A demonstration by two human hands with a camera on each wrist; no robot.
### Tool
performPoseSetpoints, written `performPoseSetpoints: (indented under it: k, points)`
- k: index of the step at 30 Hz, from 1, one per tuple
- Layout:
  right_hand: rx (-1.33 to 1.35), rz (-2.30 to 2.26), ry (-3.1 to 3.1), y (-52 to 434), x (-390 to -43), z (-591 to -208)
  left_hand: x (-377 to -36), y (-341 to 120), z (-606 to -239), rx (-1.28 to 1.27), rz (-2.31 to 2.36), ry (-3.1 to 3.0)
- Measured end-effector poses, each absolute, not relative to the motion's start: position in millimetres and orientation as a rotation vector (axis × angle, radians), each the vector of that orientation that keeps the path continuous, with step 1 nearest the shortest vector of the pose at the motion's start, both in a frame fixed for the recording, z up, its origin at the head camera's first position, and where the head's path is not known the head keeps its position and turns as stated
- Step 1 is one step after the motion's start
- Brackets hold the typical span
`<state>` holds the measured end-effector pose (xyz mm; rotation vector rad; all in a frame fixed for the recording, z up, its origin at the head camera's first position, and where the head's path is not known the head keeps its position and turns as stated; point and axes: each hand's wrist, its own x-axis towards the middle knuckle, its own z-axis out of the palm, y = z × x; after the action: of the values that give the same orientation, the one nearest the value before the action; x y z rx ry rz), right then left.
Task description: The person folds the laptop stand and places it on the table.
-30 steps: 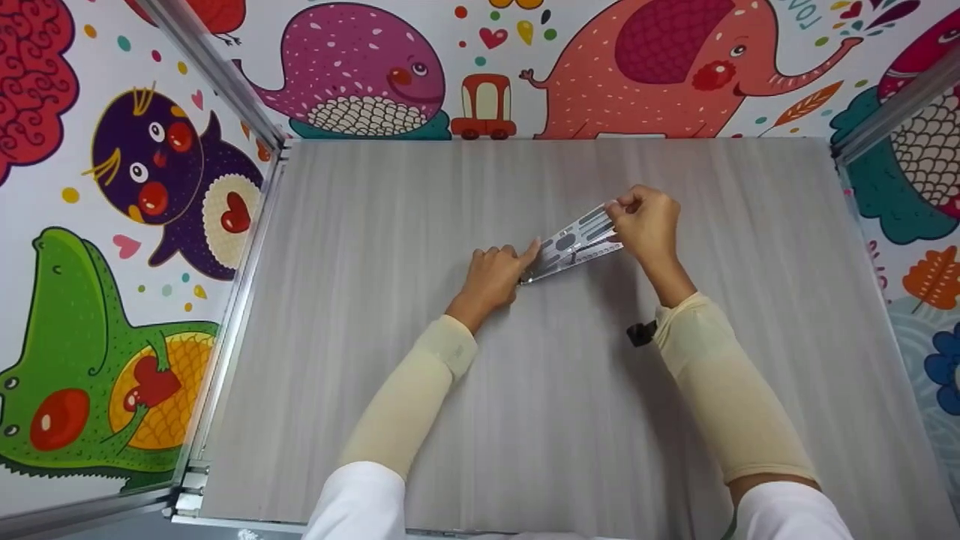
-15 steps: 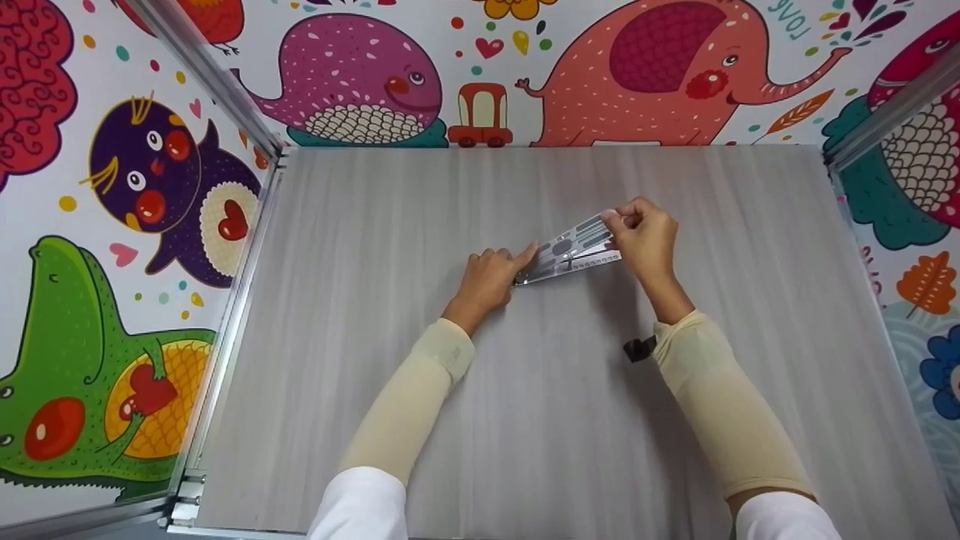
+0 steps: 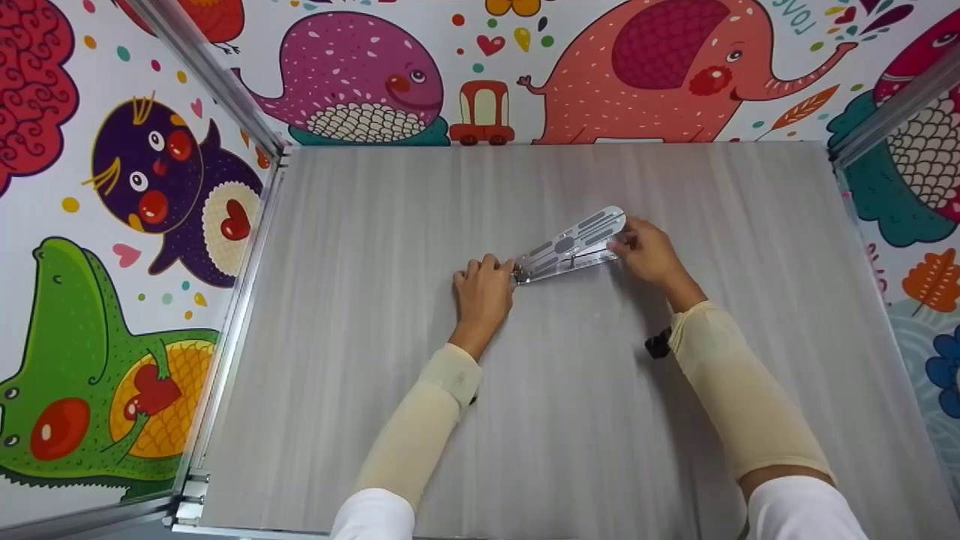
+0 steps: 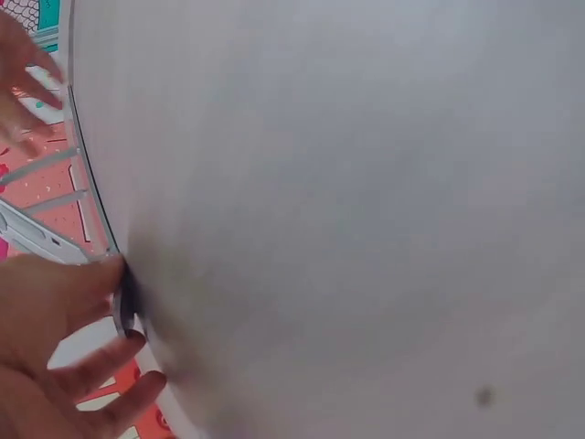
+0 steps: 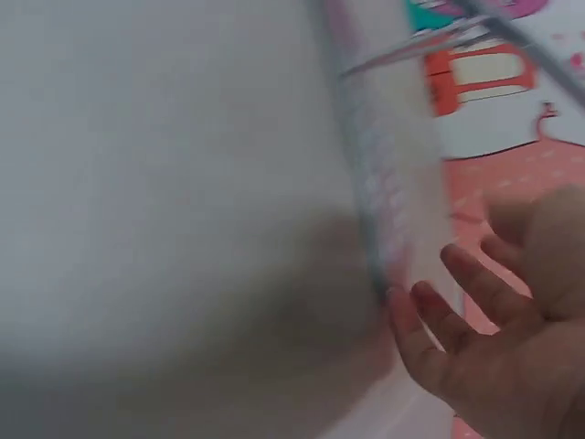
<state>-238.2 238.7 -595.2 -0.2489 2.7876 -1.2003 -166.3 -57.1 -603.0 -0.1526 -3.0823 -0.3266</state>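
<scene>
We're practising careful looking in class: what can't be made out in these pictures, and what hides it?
- Head view: marks on the lower strip of the hinged tool, too small to read.
- Head view: part of the tool's joined end, behind the left hand.
- Left wrist view: the right hand's remainder, cut off by the left edge.
- Right wrist view: the strip's marks, lost in blur.

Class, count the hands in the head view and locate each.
2: the left hand at the left end of the slotted tool, the right hand at its right end.
</scene>
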Motion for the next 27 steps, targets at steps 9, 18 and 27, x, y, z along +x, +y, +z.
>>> performPoseSetpoints:
  k: [9,18,27]
  points:
    - [-0.428,-0.984,2.901,242,-235,-622,-164,-54,-608,-0.129,-0.278,-3.021]
    - [-0.373,-0.991,2.955,238,-232,-623,-173,-55,-610,-0.103,-0.263,-3.043]
    - [-0.211,-0.942,3.016,232,-207,-615,-191,-60,-609,-0.159,-0.234,-3.073]
